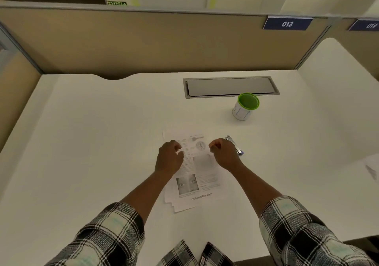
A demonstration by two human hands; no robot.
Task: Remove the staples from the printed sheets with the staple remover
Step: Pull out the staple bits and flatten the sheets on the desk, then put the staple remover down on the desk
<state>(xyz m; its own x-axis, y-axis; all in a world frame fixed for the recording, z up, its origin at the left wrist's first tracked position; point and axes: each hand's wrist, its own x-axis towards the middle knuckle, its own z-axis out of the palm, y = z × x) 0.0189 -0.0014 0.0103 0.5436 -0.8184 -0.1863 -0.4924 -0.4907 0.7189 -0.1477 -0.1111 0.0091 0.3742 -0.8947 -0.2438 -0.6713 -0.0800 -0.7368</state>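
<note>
My left hand rests on the sheets, right hand loosely curled, empty; next, pick up the staple remover just beside it.

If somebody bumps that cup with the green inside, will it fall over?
Probably easily. The cup looks small, light and empty, standing upright and alone on the desk. Being round, it would likely roll once tipped.
</note>
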